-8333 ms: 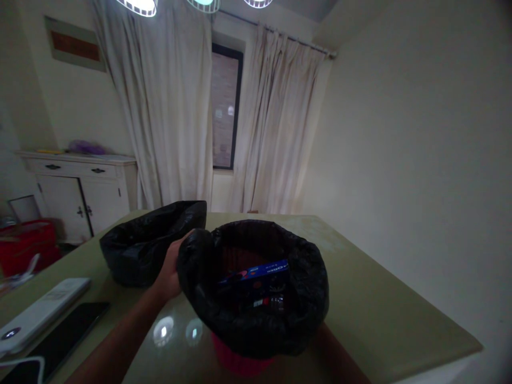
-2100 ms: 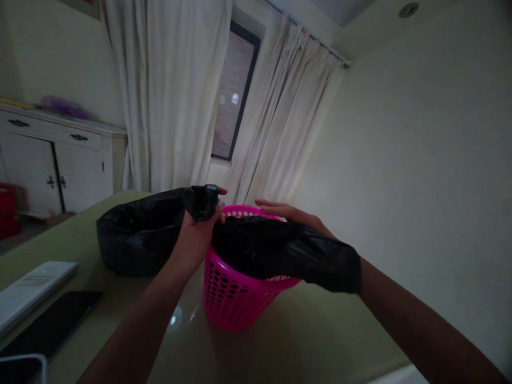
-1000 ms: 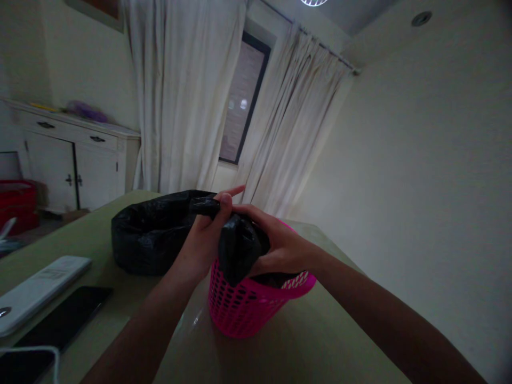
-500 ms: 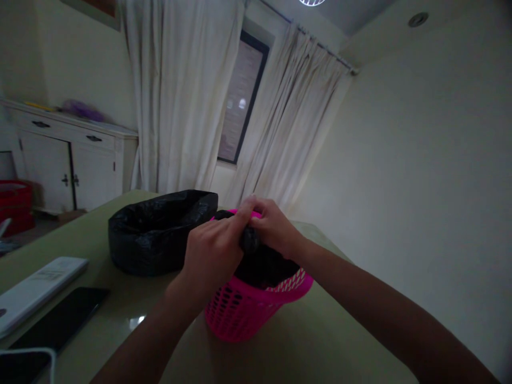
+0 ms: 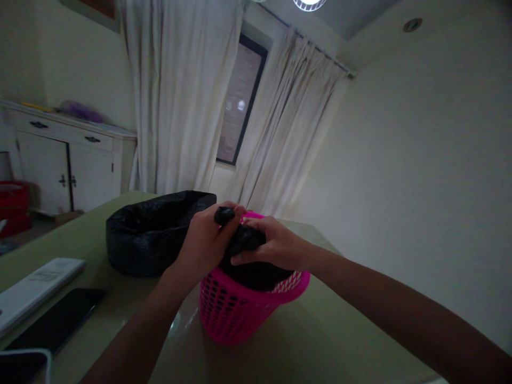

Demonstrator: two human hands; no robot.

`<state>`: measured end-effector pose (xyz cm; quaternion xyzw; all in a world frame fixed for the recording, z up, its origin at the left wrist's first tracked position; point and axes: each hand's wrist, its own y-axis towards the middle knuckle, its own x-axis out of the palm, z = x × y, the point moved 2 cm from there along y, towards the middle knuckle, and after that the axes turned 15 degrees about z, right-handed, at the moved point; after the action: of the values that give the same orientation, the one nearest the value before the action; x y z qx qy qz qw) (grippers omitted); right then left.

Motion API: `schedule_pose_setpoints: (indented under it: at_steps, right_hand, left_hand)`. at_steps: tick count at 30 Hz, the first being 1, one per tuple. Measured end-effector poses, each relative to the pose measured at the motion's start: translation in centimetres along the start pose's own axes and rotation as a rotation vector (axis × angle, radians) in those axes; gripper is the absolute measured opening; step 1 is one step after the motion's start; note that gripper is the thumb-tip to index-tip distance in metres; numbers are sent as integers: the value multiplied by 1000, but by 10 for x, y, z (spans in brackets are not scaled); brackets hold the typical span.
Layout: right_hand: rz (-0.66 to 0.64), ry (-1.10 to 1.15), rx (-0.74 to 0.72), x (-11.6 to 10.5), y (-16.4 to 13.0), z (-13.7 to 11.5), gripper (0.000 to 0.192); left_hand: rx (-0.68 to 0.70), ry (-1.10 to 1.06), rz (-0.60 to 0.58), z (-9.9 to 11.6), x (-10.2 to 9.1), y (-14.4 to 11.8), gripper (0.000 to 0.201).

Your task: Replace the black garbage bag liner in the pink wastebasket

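Note:
A pink perforated basket (image 5: 232,314) stands on the green table (image 5: 320,341) with a black bin bag (image 5: 256,269) inside it. The bag's top is gathered into a bunch above the rim. My left hand (image 5: 202,242) grips one twisted end of the bag, which sticks up past my fingers. My right hand (image 5: 272,245) presses over the bunched plastic from the right, fingers curled on it. What lies inside the bag is hidden.
A second bin lined with a black bag (image 5: 148,234) sits just left of the basket. A white remote (image 5: 36,290), a dark phone (image 5: 56,320) and another device (image 5: 20,365) lie at the table's near left. A white cabinet (image 5: 64,160) and curtains (image 5: 180,96) stand behind.
The bag, spread open over the basket rim at first, has been pulled off the rim and gathered shut. Over the last second both hands have closed tighter on its bunched top.

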<state>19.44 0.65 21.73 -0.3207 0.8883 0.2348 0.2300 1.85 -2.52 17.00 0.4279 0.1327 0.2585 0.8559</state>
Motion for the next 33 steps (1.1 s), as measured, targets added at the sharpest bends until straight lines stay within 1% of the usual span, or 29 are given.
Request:
schedule_pose_setpoints:
  at_steps: [1, 2, 4, 6, 8, 10, 11, 13, 14, 17, 19, 21, 22, 24, 26, 28, 29, 30, 31, 33]
  right_hand:
    - [45, -22, 4, 1, 0, 1, 39]
    - [97, -53, 7, 1, -1, 1, 43]
    - [187, -128, 15, -2, 0, -1, 59]
    - [256, -209, 10, -7, 1, -3, 66]
    - [334, -332, -29, -15, 1, -3, 64]
    - [417, -497, -80, -25, 0, 2, 59]
    - [435, -588, -91, -30, -2, 7, 56]
    - [427, -763, -78, -40, -10, 21, 52]
    - [418, -846, -56, -45, -16, 29, 51]
    - [395, -1064, -16, -59, -34, 51, 47]
    - [380, -1108, -8, -67, -42, 57, 46]
    - [379, -1055, 20, -76, -44, 56, 46]
    - [397, -1001, 54, -80, -42, 54, 48]
    - [446, -806, 143, -86, -37, 46, 56]
    - [483, -498, 228, -87, -29, 37, 64]
    - [511, -161, 279, -84, -19, 27, 66]
    - [538, -29, 291, -83, -13, 21, 66]
    - [578, 69, 296, -82, -7, 15, 66]
    - [632, 138, 288, -82, 0, 9, 65]
    - [775, 217, 242, -91, 15, -3, 62]
  left_hand:
    - [-32, -7, -23, -1, 0, 0, 33]
    - [-60, -23, -51, -1, 0, 0, 34]
    - [-99, -70, -113, 0, 0, -1, 38]
    - [-100, -85, -143, 1, 0, 0, 44]
    - [-65, -32, -150, -1, 0, 2, 49]
    - [-23, 42, -187, -9, -2, 7, 51]
    - [-14, 66, -217, -15, -5, 11, 51]
    - [-26, 102, -258, -32, -14, 19, 52]
    - [-44, 128, -251, -42, -21, 24, 52]
    - [-119, 261, -177, -75, -41, 35, 54]
    - [-170, 344, -164, -93, -46, 37, 56]
    - [-194, 411, -150, -104, -45, 36, 59]
    - [-186, 434, -128, -106, -43, 35, 58]
    - [-130, 435, -66, -104, -39, 34, 50]
    - [-33, 398, 20, -92, -38, 34, 43]
    - [69, 369, 103, -72, -40, 33, 44]
    - [109, 347, 106, -59, -42, 31, 42]
    - [137, 313, 73, -45, -42, 28, 38]
    - [145, 254, -8, -31, -42, 24, 34]
    - [121, 102, -263, -5, -40, 14, 32]
